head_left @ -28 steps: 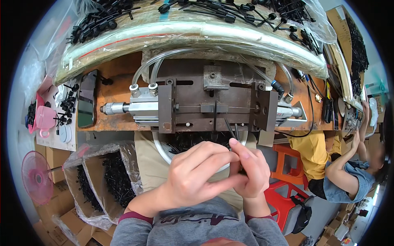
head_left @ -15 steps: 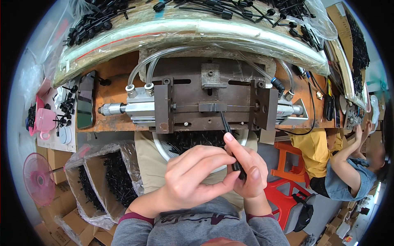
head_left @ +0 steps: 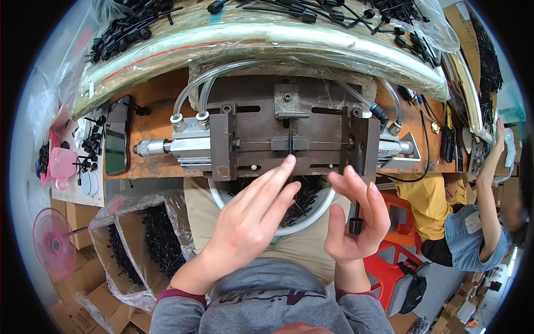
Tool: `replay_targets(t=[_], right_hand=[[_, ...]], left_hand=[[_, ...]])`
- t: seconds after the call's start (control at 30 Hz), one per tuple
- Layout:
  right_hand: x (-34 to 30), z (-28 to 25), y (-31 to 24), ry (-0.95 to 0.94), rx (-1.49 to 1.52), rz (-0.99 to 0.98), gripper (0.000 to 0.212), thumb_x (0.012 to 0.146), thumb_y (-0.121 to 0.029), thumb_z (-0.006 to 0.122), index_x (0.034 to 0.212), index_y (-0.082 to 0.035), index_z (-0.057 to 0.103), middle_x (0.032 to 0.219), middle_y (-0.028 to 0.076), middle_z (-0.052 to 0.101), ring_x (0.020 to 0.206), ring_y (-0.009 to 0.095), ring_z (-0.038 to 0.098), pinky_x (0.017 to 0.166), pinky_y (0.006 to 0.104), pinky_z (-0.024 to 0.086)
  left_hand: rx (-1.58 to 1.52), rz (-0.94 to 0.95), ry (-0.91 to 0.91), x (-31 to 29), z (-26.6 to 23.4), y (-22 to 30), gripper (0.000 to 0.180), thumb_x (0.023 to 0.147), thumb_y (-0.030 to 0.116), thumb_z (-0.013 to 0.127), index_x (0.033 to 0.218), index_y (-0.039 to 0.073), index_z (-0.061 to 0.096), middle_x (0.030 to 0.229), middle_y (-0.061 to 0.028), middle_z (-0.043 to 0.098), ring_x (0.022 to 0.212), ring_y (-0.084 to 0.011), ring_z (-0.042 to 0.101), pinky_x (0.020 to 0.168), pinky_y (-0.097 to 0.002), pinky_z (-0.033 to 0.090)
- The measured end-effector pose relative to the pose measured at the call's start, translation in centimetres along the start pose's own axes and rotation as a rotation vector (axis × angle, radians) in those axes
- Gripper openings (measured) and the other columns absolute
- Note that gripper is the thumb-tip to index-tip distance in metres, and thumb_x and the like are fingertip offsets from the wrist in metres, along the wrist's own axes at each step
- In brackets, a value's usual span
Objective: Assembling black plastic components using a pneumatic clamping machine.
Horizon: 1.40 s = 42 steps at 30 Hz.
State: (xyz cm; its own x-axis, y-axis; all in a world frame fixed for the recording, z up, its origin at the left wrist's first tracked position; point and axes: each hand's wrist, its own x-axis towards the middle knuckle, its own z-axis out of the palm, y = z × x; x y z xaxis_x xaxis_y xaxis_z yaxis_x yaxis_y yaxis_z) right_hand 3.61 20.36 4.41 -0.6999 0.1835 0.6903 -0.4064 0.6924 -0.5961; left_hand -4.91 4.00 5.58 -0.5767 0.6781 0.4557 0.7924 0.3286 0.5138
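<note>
My left hand [head_left: 247, 222] reaches forward with its fingers stretched out. Its index fingertip is at the near end of a slim black rod [head_left: 290, 142], which lies lengthwise across the small slotted block [head_left: 301, 145] at the middle of a brown metal fixture [head_left: 261, 158]. Whether the fingertip presses on the rod I cannot tell. In my right hand [head_left: 359, 222], fingers half curled and spread, sits a black rod-shaped part with a knob [head_left: 356, 225] at its near end. Fingers hide part of its shaft. A thin wire spans the fixture on both sides of the block.
Silver cylinders [head_left: 190, 150] with clear air hoses [head_left: 222, 69] flank the fixture. Below its edge, a white basin [head_left: 300, 227] on my lap holds black parts. Lined boxes [head_left: 133, 250] of similar parts stand left. A phone [head_left: 117, 136] lies on the bench. Another person [head_left: 478, 228] works at right.
My hands were together around a black rod; now they are apart. A rod lies across the slotted block, the left hand has moved forward, and the right holds a knobbed part.
</note>
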Motion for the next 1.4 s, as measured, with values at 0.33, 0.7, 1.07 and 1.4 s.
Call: replay_targets(t=[0.33, 0.7, 1.07, 1.4], right_hand=[[-0.8, -0.4, 0.0, 0.050, 0.200, 0.088, 0.082, 0.099, -0.049, 0.051, 0.152, 0.003, 0.017, 0.147, 0.035, 0.037, 0.130, 0.044, 0.050, 0.109, 0.0481, 0.041], [-0.3, -1.3, -0.6, -0.019, 0.169, 0.146, 0.051, 0.068, -0.004, 0.087, 0.112, 0.001, 0.062, 0.115, 0.028, 0.067, 0.100, 0.035, 0.071, 0.080, 0.0390, 0.060], [2.4, 1.4, -0.1, -0.366, -0.230, -0.023, 0.025, 0.071, -0.002, 0.076, 0.092, 0.006, 0.064, 0.121, 0.022, 0.065, 0.093, 0.033, 0.069, 0.081, 0.0375, 0.057], [3.8, 2.3, -0.9, -0.432, -0.532, -0.093, 0.026, 0.071, -0.007, 0.079, 0.092, -0.001, 0.065, 0.123, 0.014, 0.068, 0.059, 0.018, 0.060, 0.057, 0.0285, 0.049]], left_hand=[[0.212, 0.048, -0.062, 1.4, -0.3, -0.2, 0.024, 0.079, 0.005, 0.072, 0.102, -0.001, 0.069, 0.130, -0.0166, 0.063, 0.080, -0.0231, 0.071, 0.072, -0.0321, 0.057], [0.198, 0.023, -0.082, 1.3, -0.6, -0.4, 0.025, 0.076, 0.007, 0.075, 0.100, 0.001, 0.070, 0.129, -0.0133, 0.065, 0.067, -0.0182, 0.068, 0.061, -0.0282, 0.054], [-0.101, -0.040, -0.289, -1.8, -3.2, -1.4, 0.021, 0.075, 0.008, 0.077, 0.095, 0.002, 0.072, 0.117, -0.0101, 0.071, 0.068, -0.0230, 0.070, 0.059, -0.0310, 0.055], [-0.327, -0.053, -0.506, -5.3, -1.0, -1.8, 0.021, 0.082, 0.020, 0.074, 0.095, 0.004, 0.068, 0.116, -0.0076, 0.069, 0.087, -0.0246, 0.071, 0.069, -0.0369, 0.058]])
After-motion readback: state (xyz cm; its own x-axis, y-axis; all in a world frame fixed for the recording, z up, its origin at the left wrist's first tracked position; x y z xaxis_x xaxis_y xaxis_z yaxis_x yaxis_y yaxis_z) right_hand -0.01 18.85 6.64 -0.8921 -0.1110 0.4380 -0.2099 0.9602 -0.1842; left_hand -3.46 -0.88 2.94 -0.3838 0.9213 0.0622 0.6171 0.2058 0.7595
